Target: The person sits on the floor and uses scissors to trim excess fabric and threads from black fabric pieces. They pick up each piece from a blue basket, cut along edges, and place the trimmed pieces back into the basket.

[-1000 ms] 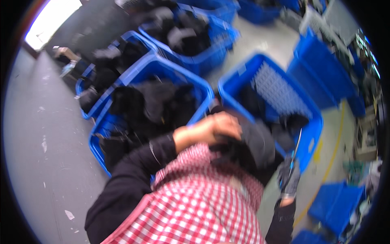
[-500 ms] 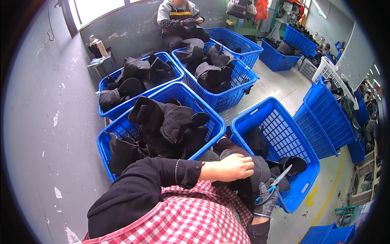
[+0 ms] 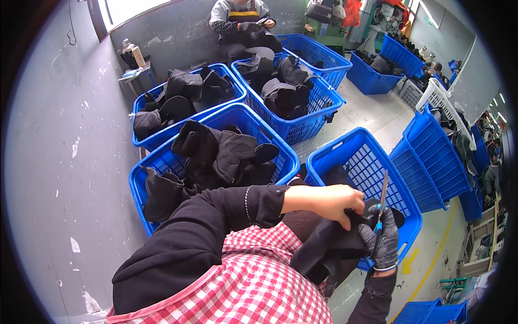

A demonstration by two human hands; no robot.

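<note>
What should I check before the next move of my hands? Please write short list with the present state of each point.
1. Left hand has the dark piece: ok, it grips the upper part.
2. Right hand has the scissors: ok, held by the blue handles.
3. Blades away from left hand: ok, they point upward, apart from it.
4. Blades fully shut: cannot tell at this angle.
5. Both hands gloved: not ok, if gloves are wanted; only the right is.

Behind the left basket (image 3: 253, 125) stand two filled baskets (image 3: 302, 129), then a seated person (image 3: 243, 27); to its right another basket (image 3: 348, 144), contents hard to make out; nearer, the workpiece (image 3: 321, 243), left hand (image 3: 343, 205) upon it, right hand (image 3: 384, 240) at its right edge
</note>
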